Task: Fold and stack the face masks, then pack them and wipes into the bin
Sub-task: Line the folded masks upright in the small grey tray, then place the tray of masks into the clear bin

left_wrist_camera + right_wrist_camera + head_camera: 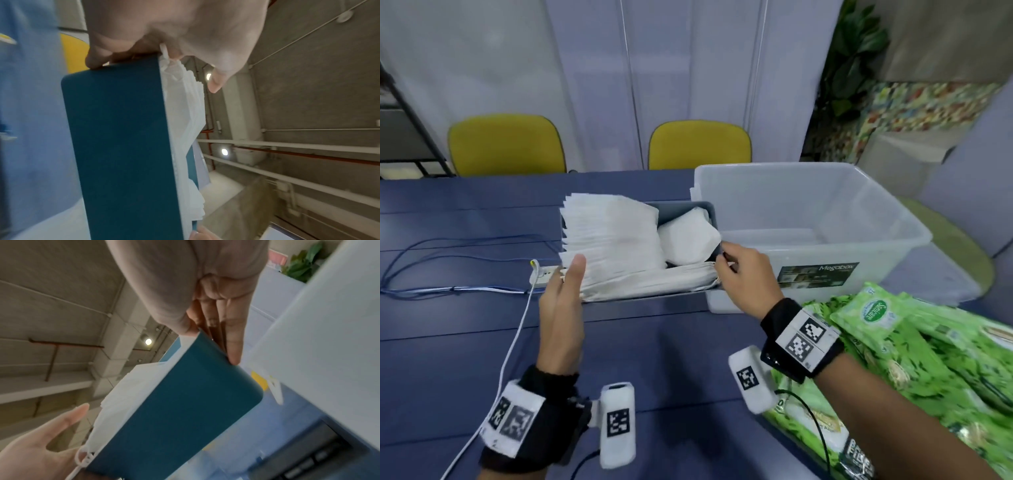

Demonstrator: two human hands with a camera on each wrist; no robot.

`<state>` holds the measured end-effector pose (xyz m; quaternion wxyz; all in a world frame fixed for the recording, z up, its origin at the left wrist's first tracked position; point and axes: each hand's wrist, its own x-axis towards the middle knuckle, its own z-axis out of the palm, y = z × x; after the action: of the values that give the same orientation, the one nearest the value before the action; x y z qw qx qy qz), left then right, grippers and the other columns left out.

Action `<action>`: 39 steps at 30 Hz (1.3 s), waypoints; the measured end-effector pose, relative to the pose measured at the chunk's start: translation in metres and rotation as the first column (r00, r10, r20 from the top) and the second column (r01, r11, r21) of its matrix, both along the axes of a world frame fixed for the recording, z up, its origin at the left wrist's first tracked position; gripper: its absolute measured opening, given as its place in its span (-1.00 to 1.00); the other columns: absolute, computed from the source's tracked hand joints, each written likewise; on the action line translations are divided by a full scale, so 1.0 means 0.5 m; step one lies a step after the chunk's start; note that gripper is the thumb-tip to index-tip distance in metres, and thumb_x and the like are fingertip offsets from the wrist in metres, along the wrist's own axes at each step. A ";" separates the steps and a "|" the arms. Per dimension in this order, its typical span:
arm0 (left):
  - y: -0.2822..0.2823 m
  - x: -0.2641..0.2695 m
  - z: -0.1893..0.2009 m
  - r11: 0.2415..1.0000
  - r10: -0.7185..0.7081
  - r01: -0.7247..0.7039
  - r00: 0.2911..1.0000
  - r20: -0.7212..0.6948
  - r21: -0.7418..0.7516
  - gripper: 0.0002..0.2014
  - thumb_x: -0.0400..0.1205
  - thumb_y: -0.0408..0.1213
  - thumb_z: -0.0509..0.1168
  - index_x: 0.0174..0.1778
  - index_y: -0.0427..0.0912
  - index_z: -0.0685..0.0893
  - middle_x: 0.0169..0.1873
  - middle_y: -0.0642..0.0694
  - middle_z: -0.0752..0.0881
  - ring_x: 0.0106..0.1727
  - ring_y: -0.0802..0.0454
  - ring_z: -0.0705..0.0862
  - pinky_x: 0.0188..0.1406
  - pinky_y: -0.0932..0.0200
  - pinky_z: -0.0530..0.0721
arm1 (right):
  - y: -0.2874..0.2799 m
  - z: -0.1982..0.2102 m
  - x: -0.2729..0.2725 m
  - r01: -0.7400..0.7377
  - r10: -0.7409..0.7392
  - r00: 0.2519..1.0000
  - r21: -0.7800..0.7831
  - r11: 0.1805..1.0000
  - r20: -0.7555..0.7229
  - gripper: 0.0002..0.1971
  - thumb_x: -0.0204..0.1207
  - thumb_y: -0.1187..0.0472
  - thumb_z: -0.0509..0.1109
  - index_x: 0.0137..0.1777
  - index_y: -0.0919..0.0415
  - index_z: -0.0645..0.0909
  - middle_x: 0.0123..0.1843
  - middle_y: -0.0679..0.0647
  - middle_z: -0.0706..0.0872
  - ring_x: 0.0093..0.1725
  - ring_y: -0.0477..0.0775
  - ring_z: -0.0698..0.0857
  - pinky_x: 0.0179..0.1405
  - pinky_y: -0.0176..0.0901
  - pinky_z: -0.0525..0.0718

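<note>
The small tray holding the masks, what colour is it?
Dark teal tray; the right wrist view shows it best.

White masks, a teal tray, green wipes on my blue table

The face masks (613, 236) in front of me are plain white, stacked in a teal tray (123, 146) that looks grey-blue from above. The bin (808, 219) is translucent white with a dark label. My wipes packs (914, 346) are bright green with a leafy print and a white and green oval logo. The table (671, 359) is dark blue, the two chairs (506, 144) mustard yellow, and my wristbands (803, 339) black with black-and-white square markers.
</note>
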<state>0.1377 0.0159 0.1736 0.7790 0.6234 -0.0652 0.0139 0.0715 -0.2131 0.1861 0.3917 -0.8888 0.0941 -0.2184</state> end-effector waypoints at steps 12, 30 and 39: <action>-0.387 0.014 0.223 0.949 -0.317 0.310 0.933 0.172 0.064 -0.54 0.65 0.13 0.18 0.40 -0.01 0.56 0.23 0.17 0.69 0.20 0.31 0.64 0.31 0.24 0.48 | -0.380 0.195 -0.048 0.169 -0.195 0.970 0.174 0.970 0.147 -0.78 0.63 0.36 0.17 -0.21 0.25 0.58 -0.23 0.19 0.69 -0.26 0.05 0.67 -0.24 0.02 0.80; -0.784 0.272 0.041 0.835 -0.254 0.418 0.869 -0.424 0.357 0.09 0.17 0.61 0.14 0.52 -0.04 0.41 0.44 -0.09 0.53 0.40 -0.18 0.52 0.41 -0.12 0.44 | -0.754 0.068 0.204 0.209 -0.092 0.788 0.124 0.970 -0.608 -0.92 0.54 0.53 0.23 -0.14 0.51 0.55 -0.14 0.34 0.68 -0.24 0.36 0.72 -0.47 0.14 0.78; -0.825 0.373 -0.202 0.597 -0.178 0.662 0.660 -0.730 0.453 -0.03 -0.02 0.57 0.37 0.06 -0.18 0.70 -0.01 -0.18 0.78 -0.02 -0.15 0.77 0.03 0.12 0.60 | -0.785 -0.102 0.255 -0.004 -0.119 0.497 -0.140 0.990 -0.859 -0.69 0.55 0.36 0.20 -0.41 0.16 0.28 -0.60 0.00 0.51 -0.23 -0.01 0.72 -0.72 -0.48 0.43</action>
<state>0.3244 -0.3968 0.0726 0.4414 0.7961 0.0371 -0.4124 0.1991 -0.6056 0.1353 0.2289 -0.8973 0.2934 0.2374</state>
